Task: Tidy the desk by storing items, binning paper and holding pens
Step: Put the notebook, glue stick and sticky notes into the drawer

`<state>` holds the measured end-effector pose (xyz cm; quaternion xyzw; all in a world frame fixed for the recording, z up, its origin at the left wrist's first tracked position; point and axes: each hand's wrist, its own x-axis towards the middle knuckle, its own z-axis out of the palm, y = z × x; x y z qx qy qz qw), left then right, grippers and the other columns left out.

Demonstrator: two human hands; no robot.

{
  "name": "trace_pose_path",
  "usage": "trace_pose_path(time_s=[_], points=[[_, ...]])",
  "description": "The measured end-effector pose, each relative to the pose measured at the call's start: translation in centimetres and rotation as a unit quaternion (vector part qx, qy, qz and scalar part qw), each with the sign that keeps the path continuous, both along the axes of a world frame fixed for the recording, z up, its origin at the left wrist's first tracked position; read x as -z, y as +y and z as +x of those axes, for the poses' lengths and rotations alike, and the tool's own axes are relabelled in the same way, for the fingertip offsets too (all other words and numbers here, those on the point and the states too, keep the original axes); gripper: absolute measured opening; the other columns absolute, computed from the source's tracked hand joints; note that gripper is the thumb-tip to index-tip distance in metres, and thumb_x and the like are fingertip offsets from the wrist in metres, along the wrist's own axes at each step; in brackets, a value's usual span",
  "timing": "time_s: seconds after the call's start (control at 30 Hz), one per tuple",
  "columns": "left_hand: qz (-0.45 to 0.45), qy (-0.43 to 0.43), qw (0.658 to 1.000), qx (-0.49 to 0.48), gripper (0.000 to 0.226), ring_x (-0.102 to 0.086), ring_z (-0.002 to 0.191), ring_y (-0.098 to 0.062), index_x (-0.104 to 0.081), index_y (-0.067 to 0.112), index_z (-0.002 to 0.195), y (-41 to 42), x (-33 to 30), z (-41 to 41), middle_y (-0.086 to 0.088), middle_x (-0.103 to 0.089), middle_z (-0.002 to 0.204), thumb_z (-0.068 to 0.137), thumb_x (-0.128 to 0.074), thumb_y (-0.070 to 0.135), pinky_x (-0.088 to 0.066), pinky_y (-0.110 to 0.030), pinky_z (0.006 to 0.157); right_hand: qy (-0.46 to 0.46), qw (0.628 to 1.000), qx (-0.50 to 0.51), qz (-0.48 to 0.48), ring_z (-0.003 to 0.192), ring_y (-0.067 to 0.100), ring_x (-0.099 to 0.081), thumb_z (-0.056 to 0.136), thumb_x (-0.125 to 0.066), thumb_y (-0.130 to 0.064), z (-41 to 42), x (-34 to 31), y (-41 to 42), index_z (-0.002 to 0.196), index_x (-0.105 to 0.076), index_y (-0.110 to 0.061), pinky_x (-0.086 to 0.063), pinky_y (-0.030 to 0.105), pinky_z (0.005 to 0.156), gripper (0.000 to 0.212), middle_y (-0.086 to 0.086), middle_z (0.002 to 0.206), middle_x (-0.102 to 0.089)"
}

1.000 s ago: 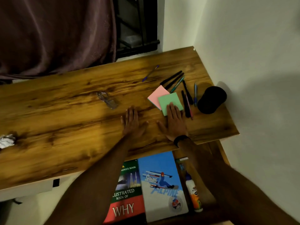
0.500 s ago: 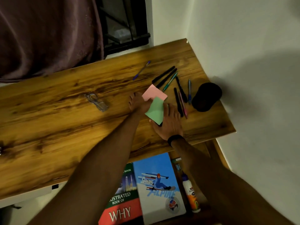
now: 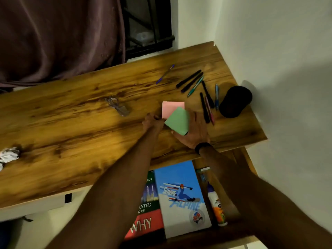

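Note:
My right hand (image 3: 195, 132) holds a green sticky note pad (image 3: 177, 121), tilted up off the wooden desk (image 3: 71, 133). Right behind it is a pink sticky note pad (image 3: 173, 107); my left hand (image 3: 152, 123) pinches its near left corner with curled fingers. To the right of the pads, several pens (image 3: 197, 83) lie loose on the desk. A lone blue pen (image 3: 165, 74) lies farther back. A black pen holder (image 3: 235, 101) stands at the right edge by the wall. At the far left edge sits a crumpled paper ball (image 3: 9, 155).
A metal key bunch (image 3: 117, 106) lies mid-desk. Below the front edge an open drawer (image 3: 246, 159) holds two books (image 3: 179, 196) and a glue bottle (image 3: 216, 207). A wall bounds the right side, and a curtain (image 3: 59, 36) and window the back.
Both hands went from lying flat on the desk to taking hold of the pads. The green pad is lifted and tilted, and the pink pad has turned.

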<state>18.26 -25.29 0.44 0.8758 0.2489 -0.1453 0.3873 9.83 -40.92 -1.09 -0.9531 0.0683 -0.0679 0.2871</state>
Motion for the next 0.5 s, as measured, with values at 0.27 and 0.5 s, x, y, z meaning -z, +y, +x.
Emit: trace_pose_path(time_s=[0.27, 0.5], points=[[-0.093, -0.001, 0.995, -0.029, 0.023, -0.066, 0.093, -0.024, -0.057, 0.029, 0.076, 2.1, 1.7, -6.0, -0.004, -0.071, 0.102, 0.074, -0.079, 0.021, -0.057, -0.039, 0.085, 0.038, 0.982, 0.178, 0.058, 0.121, 0.031, -0.041, 0.062, -0.052, -0.086, -2.4, -0.3, 4.4, 0.136, -0.038, -0.012, -0.035, 0.046, 0.101, 0.106, 0.013, 0.130, -0.044], [-0.122, -0.007, 0.992, -0.030, 0.018, -0.065, 0.101, -0.029, -0.069, 0.015, 0.107, 2.7, 0.7, -9.8, -0.009, -0.070, 0.111, 0.089, -0.064, 0.013, -0.055, -0.040, 0.090, 0.084, 0.966, 0.228, 0.085, 0.117, 0.037, -0.044, 0.086, -0.059, -0.050, -3.4, -0.9, 7.3, 0.126, -0.047, -0.002, -0.030, 0.043, 0.097, 0.064, 0.020, 0.124, -0.048]])
